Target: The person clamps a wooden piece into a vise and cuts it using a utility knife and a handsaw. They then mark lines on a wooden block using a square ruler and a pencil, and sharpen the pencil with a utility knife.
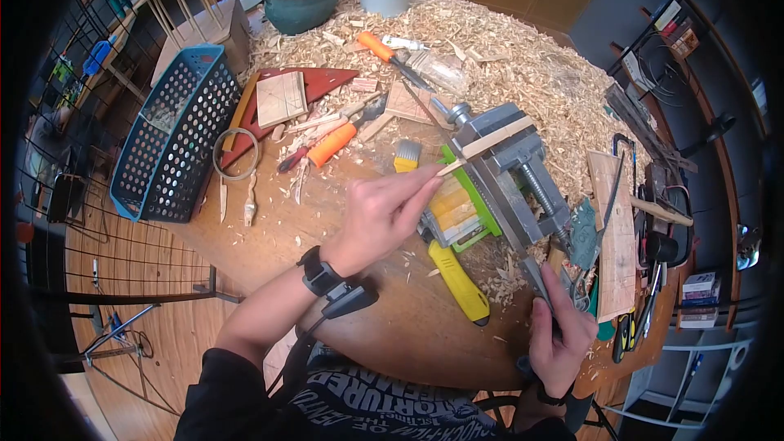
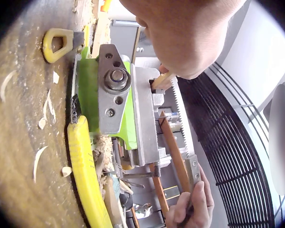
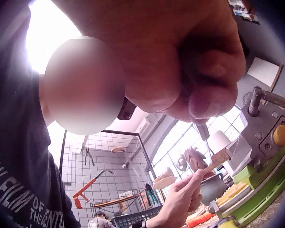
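A wood strip point(image 1: 496, 137) lies across the grey vise point(image 1: 500, 206), and the left hand point(image 1: 380, 216) pinches its near end between thumb and fingers. The right hand point(image 1: 563, 343) grips the handle of a saw, low and right of the vise. In the left wrist view the toothed saw blade point(image 2: 183, 116) runs beside the vise point(image 2: 145, 114) up to the wood; whether it touches cannot be told. The right wrist view shows the right hand point(image 3: 180, 61) with curled fingers, and the left hand point(image 3: 178, 202) at the strip point(image 3: 217, 159).
A yellow-handled tool point(image 1: 460, 284) lies in front of the vise. Orange-handled tools point(image 1: 333, 144), a red triangle point(image 1: 314, 83) and a blue basket point(image 1: 173, 131) are at the left. Wood shavings point(image 1: 523, 57) cover the far side; boards point(image 1: 612, 233) lie at the right.
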